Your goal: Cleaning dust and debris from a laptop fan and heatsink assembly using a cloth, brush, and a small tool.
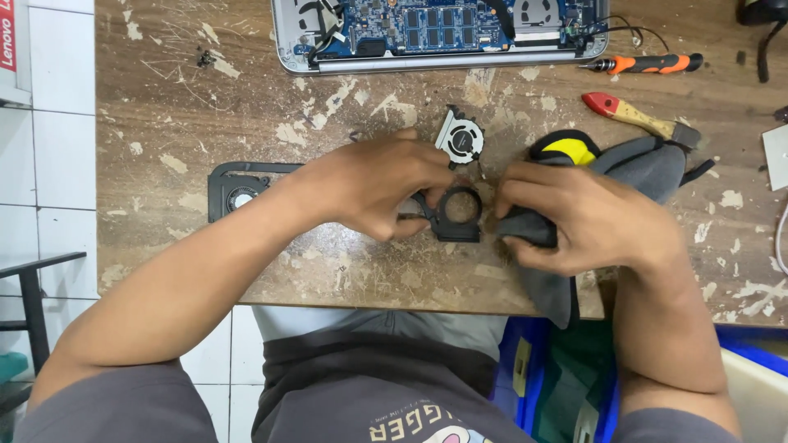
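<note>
— What's closest to you?

— My left hand [369, 184], pinched on the black fan housing [455, 215] at the front of the worn wooden bench [164, 123]. My right hand [579, 217] is closed on a grey cloth [640, 168], just beside that housing.

— And behind them?

— The fan rotor [460, 137] — loose, near the housing — then the opened laptop [435, 33].

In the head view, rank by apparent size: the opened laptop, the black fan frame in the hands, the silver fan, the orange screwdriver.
1. Opened laptop, though cut off by the top edge.
2. Orange screwdriver, longest of the rest.
3. Black fan frame and silver fan: alike; the frame is partly hidden.
</note>
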